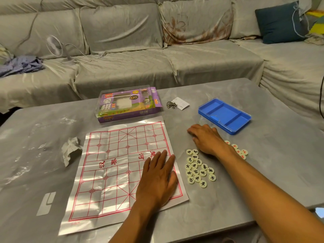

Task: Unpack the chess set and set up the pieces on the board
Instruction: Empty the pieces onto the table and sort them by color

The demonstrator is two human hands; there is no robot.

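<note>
Now my left hand (157, 178) lies flat on the paper board (122, 165), fingers straight and a little spread, holding it down. My right hand (206, 138) rests palm down by the blue tray (225, 115) — I cannot tell if its curled fingers hold a piece. The black pieces (199, 168) and red pieces (240, 149) sit off the board — my arm could sweep them away

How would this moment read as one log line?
board unfolded, bare | left hand flat on it | right hand beside pieces
</note>
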